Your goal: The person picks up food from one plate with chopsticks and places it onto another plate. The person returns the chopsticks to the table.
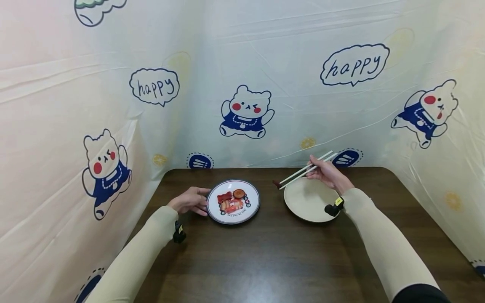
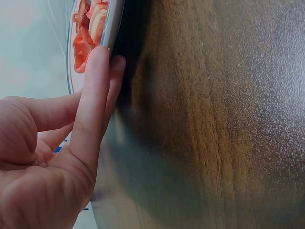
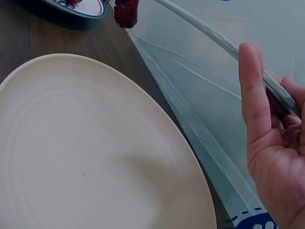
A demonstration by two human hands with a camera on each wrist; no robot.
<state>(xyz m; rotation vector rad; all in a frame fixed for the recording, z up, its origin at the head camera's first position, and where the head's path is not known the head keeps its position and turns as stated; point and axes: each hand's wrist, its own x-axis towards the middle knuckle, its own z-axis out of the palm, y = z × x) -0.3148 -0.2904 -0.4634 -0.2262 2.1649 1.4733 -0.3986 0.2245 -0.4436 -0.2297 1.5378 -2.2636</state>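
My left hand [image 1: 191,201] holds the left rim of a small white plate [image 1: 242,186] with a dark edge, thumb and fingertips against it. Red and orange-brown food pieces [image 1: 231,204] lie on that plate beside a printed design. At the right, my right hand [image 1: 329,175] grips a pair of pale chopsticks [image 3: 205,29], pinched between thumb and fingers. A dark red, bumpy food piece [image 3: 126,13] hangs at the chopstick tips, just beyond the left edge of a larger cream plate [image 1: 308,206]. In the right wrist view this cream plate's surface is bare.
Both plates stand near the far edge of a dark brown wooden table [image 1: 242,261]. A pale cloth [image 1: 246,54] with cartoon bears and "happy" bubbles hangs behind and at both sides. Small dark devices [image 1: 335,207] sit at my wrists.
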